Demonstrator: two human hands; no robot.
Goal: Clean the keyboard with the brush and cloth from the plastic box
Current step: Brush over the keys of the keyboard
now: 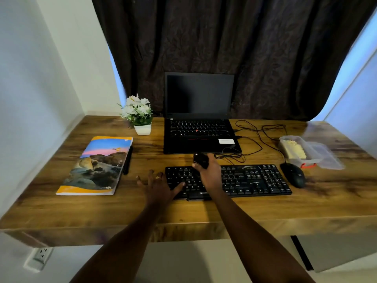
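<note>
The wooden desk (pixel 204 209) runs wall to wall, its front edge near the viewer, with a broad bare strip of grain between that edge and the black keyboard (pixel 255 179), and more open wood to the left between the keyboard and a glossy landscape-cover book (pixel 95 166) with a dark pen (pixel 128 160) along its right side. The left hand (pixel 158 185) lies flat with fingers spread, thumb on the keyboard's left end and the other fingers on the wood beside it. The right hand (pixel 210 172) is closed around a dark rounded brush (pixel 201 160) held over the keyboard's upper left keys; its bristles are too dark to make out. The right forearm hides the middle front keys. A clear plastic box (pixel 295 150) sits at the right, behind a black mouse (pixel 293 174), with a pale yellow cloth (pixel 294 149) inside and its translucent lid (pixel 324 155) beside it; a small red item at its front edge is unclear. An open black laptop (pixel 199 119), tangled cables (pixel 259 137) and a white potted plant (pixel 138 114) stand behind, before a dark curtain (pixel 224 48)
</note>
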